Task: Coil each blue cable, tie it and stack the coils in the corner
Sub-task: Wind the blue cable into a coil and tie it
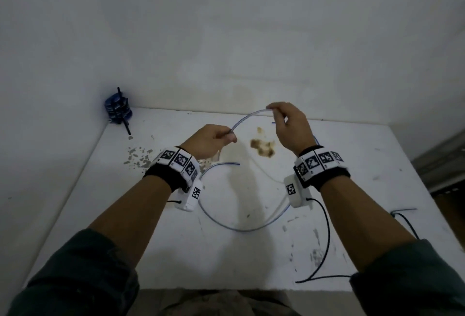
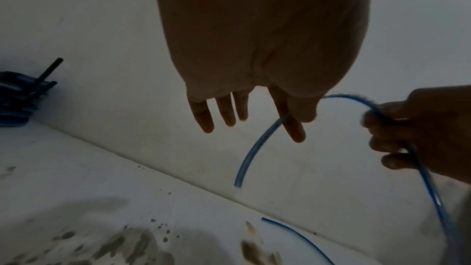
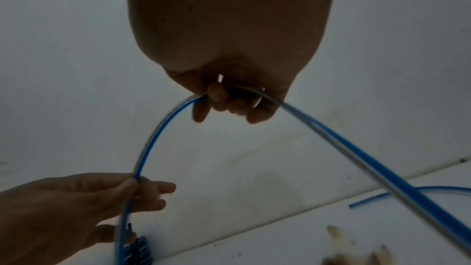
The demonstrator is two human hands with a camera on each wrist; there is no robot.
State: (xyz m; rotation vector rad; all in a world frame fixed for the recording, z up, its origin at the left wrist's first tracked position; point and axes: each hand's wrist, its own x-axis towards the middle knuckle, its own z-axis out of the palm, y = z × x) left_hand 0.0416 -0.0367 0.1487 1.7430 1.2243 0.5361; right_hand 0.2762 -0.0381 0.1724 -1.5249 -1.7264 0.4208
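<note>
Head: left hand [image 1: 210, 140] pinches blue cable [image 1: 245, 116]; right hand [image 1: 289, 126] at 2 o'clock grips its arc, rest looped on tabletop [image 1: 125, 215]. Coil stack [image 1: 118, 110] at 10 o'clock corner.
Left wrist: thumb and forefinger pinch cable, other fingers [image 2: 203, 116] straight.
Right wrist: fingers curled round cable.

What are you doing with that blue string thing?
It is a blue cable, and a person is starting to coil it. The left hand pinches it low, and the right hand pinches it higher, so it arches between them above the white table. The rest of the cable trails in a loose loop on the table. A stack of coils, already tied, sits in the far left corner. This cable is not coiled yet.
</note>
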